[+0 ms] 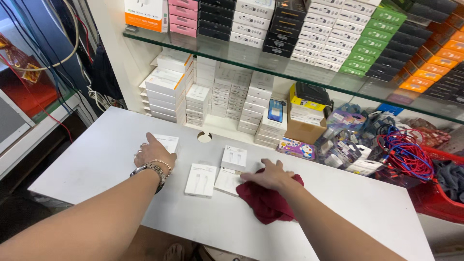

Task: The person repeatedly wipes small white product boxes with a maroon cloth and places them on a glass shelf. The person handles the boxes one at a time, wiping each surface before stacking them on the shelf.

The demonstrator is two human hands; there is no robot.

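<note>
White boxes (200, 180) – one half-hidden under left hand (152, 153) lying flat – right hand (269, 177) presses maroon cloth (268, 203)

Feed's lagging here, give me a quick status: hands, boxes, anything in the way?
Left hand flat on a white box. Right hand pressing dark red cloth. Three more white boxes between them, countertop otherwise unobstructed.

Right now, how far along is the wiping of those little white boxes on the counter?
Done: cannot tell; no box looks visibly cleaner than another. In hand: the right hand presses a dark red cloth against the nearest flat white box, while the left hand rests on another white box. Left: two more boxes lie untouched on the white counter.
</note>
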